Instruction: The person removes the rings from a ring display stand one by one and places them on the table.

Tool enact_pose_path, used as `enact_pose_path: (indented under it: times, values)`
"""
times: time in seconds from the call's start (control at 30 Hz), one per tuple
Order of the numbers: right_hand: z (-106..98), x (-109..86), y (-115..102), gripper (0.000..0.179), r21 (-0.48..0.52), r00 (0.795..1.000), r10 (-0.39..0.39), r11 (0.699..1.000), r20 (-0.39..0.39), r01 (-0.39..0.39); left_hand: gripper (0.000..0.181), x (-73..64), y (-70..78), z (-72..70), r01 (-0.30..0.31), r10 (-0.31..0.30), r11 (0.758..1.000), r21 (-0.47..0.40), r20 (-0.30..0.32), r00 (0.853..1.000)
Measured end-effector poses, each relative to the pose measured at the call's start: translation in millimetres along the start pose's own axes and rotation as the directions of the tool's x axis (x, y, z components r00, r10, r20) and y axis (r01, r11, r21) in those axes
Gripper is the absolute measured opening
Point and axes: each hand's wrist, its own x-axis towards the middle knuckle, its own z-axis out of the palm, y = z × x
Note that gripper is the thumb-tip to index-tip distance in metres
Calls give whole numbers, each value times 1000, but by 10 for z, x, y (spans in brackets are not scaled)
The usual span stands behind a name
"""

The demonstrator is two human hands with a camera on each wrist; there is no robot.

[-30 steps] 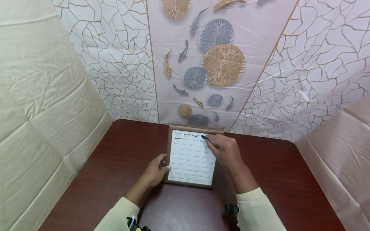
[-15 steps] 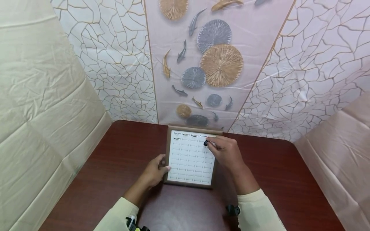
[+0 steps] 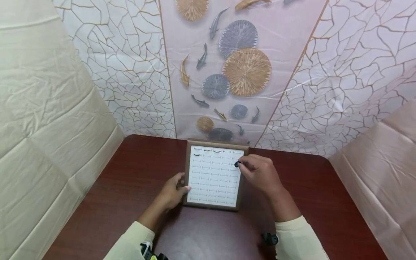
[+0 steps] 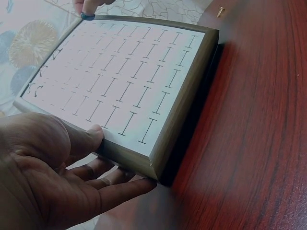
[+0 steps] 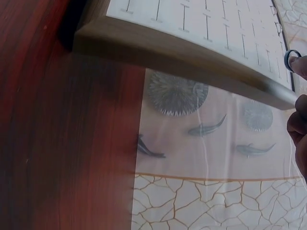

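A ring display board [image 3: 211, 180] with a brown wooden frame leans tilted on the table. Its white face has rows of slots; several rings [image 3: 206, 150] sit in the top two rows at the left. My left hand [image 3: 172, 193] grips the frame's left side, thumb over the front edge, as the left wrist view [image 4: 57, 163] also shows the hand's fingers beneath. Between thumb and fingertip, my right hand [image 3: 261, 173] pinches a dark ring [image 3: 237, 164] at the board's upper right. In the right wrist view the ring [image 5: 289, 61] shows its round band near the slots.
The dark red table [image 3: 136, 173] extends on both sides of the board. A patterned cloth wall [image 3: 139, 72] stands right behind it. On the table beyond the frame lies a small gold-coloured piece [image 4: 220, 11], too small to identify.
My right hand has drawn the ring away from the top-row slot, shifting right and slightly down to the board's right side. My left hand keeps its grip on the frame.
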Motion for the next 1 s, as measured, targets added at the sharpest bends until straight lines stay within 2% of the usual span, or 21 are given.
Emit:
enact_pose_path:
  times: [0.2,0.5,0.73,0.87,0.93,1.0]
  values:
    - [-135,-100,56,22,-51,999,-1,999,39,3,60,0,11,4,4,-4,1000,-8,4,1000]
    - [-367,-315,188,20,-111,993,72,992,97,-61,60,1,15,4,18,-18,999,-38,10,1000]
    - [-453,-465,312,19,-192,980,139,975,140,-111,59,1,14,-10,16,-15,999,-39,8,1000]
    - [-482,-533,373,15,-227,965,190,963,179,-148,58,8,-1,4,20,-20,999,-46,6,1000]
    - [-501,-568,409,13,-242,949,235,953,211,-182,58,8,-3,12,11,-11,999,-47,7,1000]
    - [-519,-608,448,11,-261,923,290,939,252,-224,59,10,-6,19,16,-16,999,-51,7,1000]
